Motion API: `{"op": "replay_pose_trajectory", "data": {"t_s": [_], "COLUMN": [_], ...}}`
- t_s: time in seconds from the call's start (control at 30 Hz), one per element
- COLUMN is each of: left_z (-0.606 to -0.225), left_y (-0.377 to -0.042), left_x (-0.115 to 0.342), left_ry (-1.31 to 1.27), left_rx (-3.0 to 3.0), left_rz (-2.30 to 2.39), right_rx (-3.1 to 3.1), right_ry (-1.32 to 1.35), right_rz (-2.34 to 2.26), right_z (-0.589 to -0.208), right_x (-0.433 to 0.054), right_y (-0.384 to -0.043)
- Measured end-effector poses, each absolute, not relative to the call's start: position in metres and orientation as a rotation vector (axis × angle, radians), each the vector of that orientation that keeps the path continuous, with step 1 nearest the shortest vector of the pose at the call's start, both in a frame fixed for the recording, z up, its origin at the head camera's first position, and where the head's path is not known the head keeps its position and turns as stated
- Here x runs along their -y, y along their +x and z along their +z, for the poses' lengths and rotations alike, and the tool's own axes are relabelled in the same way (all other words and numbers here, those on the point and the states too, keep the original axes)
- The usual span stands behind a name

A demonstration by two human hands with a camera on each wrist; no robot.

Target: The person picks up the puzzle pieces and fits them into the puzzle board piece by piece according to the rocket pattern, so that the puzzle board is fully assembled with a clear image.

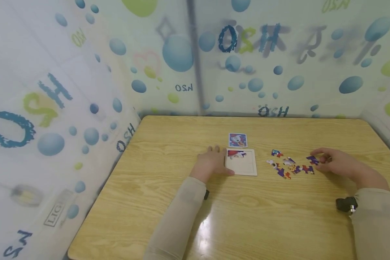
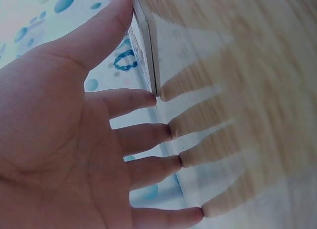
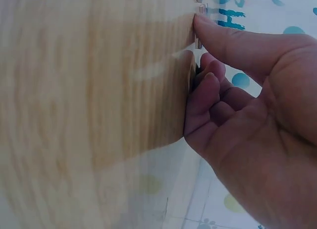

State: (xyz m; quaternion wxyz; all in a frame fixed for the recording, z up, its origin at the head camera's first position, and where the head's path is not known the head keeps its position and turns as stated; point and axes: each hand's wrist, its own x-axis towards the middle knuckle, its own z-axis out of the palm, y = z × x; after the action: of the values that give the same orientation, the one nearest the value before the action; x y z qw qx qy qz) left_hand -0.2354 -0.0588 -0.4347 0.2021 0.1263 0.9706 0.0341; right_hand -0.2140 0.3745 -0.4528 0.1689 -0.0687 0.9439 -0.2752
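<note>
A square puzzle tray (image 1: 243, 164) lies on the table, with joined pieces (image 1: 236, 154) showing red and white along its upper left. My left hand (image 1: 212, 162) rests at the tray's left side, fingers spread and fairly straight. In the left wrist view the fingertips touch the tabletop, and the thumb (image 2: 106, 28) lies along the tray's edge. To the right, my right hand (image 1: 338, 162) pinches a purple puzzle piece (image 1: 312, 160) between thumb and forefinger at the edge of a loose group. Its other fingers (image 3: 205, 92) are curled down at the table.
Several loose puzzle pieces (image 1: 292, 168) lie between the tray and my right hand. A small picture card (image 1: 238, 140) with a white figure lies just behind the tray. The wooden table (image 1: 169, 144) meets patterned curtains (image 1: 260, 72) at its back edge.
</note>
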Motion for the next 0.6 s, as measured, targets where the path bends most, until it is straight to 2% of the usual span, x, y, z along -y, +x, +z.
{"op": "replay_pose_trajectory", "data": {"t_s": [0.6], "left_z": [-0.4335], "left_y": [-0.2353], "left_x": [0.0594], "left_ry": [0.354], "left_rx": [-2.705], "left_rz": [0.103], "right_rx": [-2.733], "right_ry": [-0.156], "right_rz": [-0.76], "right_z": [-0.4544], "right_x": [-0.3701], "right_y": [-0.2092]}}
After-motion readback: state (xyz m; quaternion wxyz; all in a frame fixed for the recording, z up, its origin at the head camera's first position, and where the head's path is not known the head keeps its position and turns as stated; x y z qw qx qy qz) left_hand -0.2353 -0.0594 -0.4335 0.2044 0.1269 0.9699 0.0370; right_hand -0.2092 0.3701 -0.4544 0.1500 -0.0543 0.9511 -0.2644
